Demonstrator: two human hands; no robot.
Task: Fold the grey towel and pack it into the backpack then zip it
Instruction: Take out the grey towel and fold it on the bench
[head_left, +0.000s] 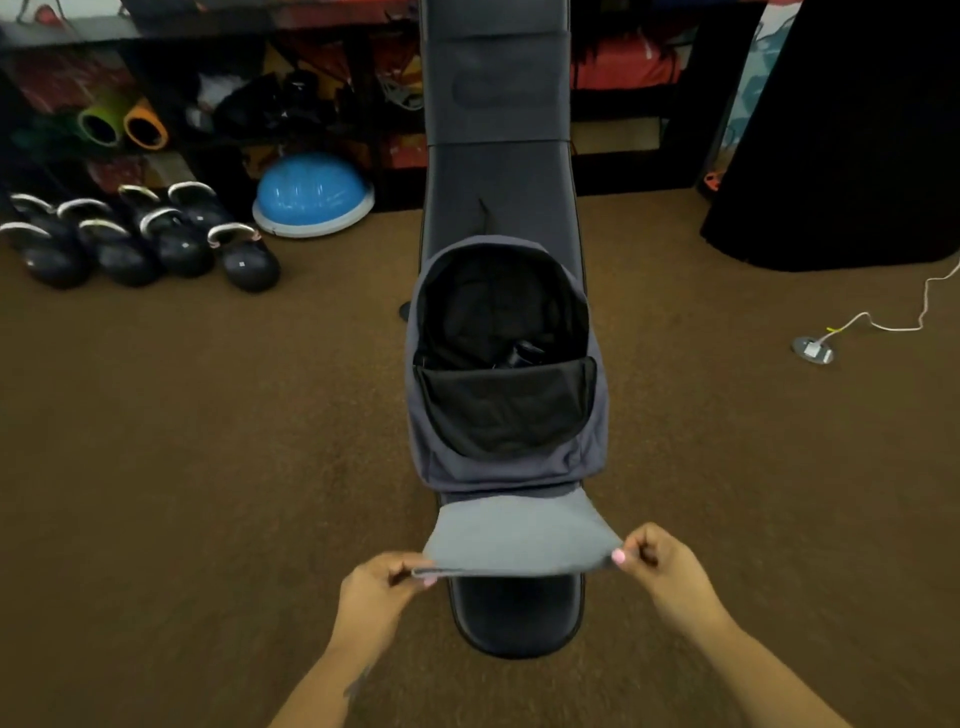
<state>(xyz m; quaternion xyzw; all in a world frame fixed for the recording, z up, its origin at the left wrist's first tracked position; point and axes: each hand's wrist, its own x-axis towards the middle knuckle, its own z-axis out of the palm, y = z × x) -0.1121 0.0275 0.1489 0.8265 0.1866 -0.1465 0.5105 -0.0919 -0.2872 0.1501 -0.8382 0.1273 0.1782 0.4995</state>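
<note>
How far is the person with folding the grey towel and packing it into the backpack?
Done: the grey fabric backpack lies unzipped and wide open on the black padded bench. In hand: the left hand and right hand each pinch a near corner of the soft grey towel, which looks folded at least once. Left: finishing the fold, putting the towel inside, zipping up.

Backpack (506, 364) on bench (514, 613), towel (514, 535) just before it, prob. touching.

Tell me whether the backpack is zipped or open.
Open. The backpack lies on the bench with its main flap pulled back, baring the black lining; the grey towel is outside it.
</note>
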